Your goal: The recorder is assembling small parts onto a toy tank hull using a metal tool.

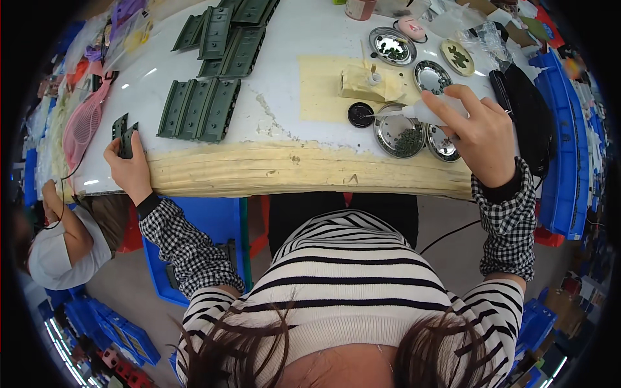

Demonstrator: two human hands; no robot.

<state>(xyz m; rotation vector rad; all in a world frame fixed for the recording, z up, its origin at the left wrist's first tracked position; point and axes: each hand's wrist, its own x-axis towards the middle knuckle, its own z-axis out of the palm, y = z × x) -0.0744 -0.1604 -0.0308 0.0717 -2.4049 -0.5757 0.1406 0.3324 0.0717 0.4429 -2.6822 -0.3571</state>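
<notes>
At the table's left side, my left hand is closed around a dark green ribbed plastic part. My right hand grips a white squeeze bottle with a thin nozzle, tilted to the left. The nozzle tip points at a small round black dish; whether it touches is too small to tell. Just below the bottle is a round metal dish with small dark green pieces. A second metal dish lies partly behind my right hand.
Large dark green ribbed panels lie at the left middle and far left. A tape-covered block stands on yellow tape. Farther back sit more dishes of small parts. A blue bin borders the right; another person sits at left.
</notes>
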